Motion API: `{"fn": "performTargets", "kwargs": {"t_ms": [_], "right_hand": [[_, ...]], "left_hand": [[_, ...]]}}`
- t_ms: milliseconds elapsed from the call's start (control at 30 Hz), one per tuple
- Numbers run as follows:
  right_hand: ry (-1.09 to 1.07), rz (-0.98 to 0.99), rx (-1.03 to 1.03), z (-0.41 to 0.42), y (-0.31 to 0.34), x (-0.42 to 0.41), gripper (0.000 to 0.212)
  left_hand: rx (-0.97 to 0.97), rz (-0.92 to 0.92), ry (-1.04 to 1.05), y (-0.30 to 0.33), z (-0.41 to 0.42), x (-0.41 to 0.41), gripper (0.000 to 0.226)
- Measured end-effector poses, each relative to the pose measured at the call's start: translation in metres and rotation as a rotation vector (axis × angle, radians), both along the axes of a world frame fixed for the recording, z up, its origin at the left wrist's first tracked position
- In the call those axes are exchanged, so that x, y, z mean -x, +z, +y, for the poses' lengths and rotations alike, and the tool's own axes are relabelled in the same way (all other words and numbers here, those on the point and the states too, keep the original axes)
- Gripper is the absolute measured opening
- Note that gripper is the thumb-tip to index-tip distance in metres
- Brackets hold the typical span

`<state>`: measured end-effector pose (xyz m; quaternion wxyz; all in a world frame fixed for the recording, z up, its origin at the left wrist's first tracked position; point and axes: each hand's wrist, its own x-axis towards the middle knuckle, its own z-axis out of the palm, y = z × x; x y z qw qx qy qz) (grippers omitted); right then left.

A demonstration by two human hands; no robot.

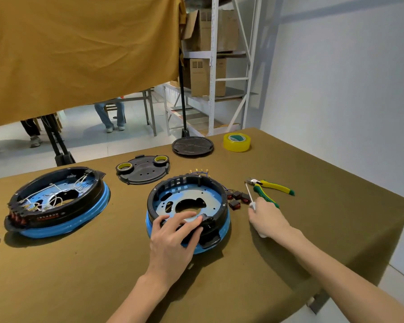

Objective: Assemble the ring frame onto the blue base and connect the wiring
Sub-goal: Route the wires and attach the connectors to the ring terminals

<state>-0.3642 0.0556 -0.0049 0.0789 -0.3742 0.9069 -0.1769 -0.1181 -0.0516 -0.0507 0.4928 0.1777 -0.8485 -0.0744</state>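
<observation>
A black ring frame (216,191) sits on top of the blue base (222,238) in the middle of the table. My left hand (175,234) rests on the frame's near rim, fingers spread over a black bracket. Thin wires with small metal terminals (200,171) stick out behind the frame, and several black and red switches (238,198) lie at its right side. My right hand (265,217) grips the white handle of a screwdriver (248,192), whose shaft points away from me beside the switches.
A second wired blue base with its black ring (56,203) stands at the left. Behind lie a black plate with two tape rolls (144,170), a round black lid (193,145) and a yellow tape roll (237,142). Green-yellow pliers (272,187) lie right of the screwdriver.
</observation>
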Motion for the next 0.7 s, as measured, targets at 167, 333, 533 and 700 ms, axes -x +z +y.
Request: {"fn": "performTargets", "kwargs": {"t_ms": [167, 333, 533, 700], "right_hand": [[0.041, -0.739, 0.749, -0.006, 0.046, -0.03, 0.007], [0.218, -0.912, 0.935, -0.04, 0.074, -0.076, 0.023], [0.264, -0.796, 1.046, -0.066, 0.065, -0.105, 0.044], [0.258, -0.768, 1.096, -0.068, 0.063, -0.103, 0.043]], "left_hand": [[-0.016, 0.003, -0.005, 0.001, -0.001, 0.001, 0.036], [-0.056, -0.038, 0.001, 0.0, -0.002, -0.001, 0.04], [-0.069, -0.139, 0.009, 0.001, -0.001, -0.001, 0.043], [-0.061, -0.147, 0.019, 0.0, -0.001, -0.001, 0.039]]}}
